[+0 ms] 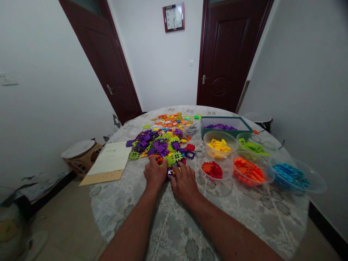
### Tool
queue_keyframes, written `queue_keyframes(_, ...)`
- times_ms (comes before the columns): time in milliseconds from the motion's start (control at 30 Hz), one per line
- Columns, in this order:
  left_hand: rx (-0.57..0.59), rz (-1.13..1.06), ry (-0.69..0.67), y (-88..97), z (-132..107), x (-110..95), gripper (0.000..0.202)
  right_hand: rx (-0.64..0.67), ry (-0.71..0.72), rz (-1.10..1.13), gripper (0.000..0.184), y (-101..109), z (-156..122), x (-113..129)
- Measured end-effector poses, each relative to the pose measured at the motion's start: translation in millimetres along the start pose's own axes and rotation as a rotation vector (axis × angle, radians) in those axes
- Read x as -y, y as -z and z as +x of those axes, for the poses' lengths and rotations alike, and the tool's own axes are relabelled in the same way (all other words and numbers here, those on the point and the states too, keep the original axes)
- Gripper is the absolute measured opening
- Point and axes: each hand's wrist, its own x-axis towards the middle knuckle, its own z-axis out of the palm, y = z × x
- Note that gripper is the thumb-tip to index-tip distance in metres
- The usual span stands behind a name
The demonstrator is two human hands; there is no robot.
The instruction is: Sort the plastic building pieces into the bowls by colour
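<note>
A mixed heap of plastic building pieces, mostly purple and lime green, lies on the table in front of me. At its near edge my left hand rests with bent fingers, the thumb apart from them. Its fingertips touch an orange piece. My right hand lies just to the right, fingers spread and bent over the pieces. Between the two hands sit small purple and yellow pieces, and a lime green grid piece lies just beyond. Some fingertips are hidden among the pieces.
To the right stand clear bowls of red, orange, blue, yellow and green pieces. Behind them is a green box with purple pieces. Paper on an envelope lies left. Orange pieces spread farther back.
</note>
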Motion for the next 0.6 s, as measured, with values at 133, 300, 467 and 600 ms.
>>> queue_keyframes(133,-0.009,0.03,-0.11,-4.6,-4.2,1.7,0.035,-0.003,-0.011,0.017,0.043,-3.9,1.3,-2.5)
queue_keyframes(300,-0.012,-0.079,-0.16,-9.4,-5.9,2.9,0.037,-0.031,-0.017,0.022,0.045,-8.1,6.4,-1.1)
queue_keyframes(467,0.0,-0.21,-0.128,-6.6,-3.7,0.2,0.04,-0.052,-0.026,0.038,0.044,-12.1,12.1,-0.3)
queue_keyframes(600,0.062,-0.269,-0.137,-4.8,-3.2,-0.8,0.039,-0.094,0.002,0.039,0.045,-20.2,11.6,-5.1)
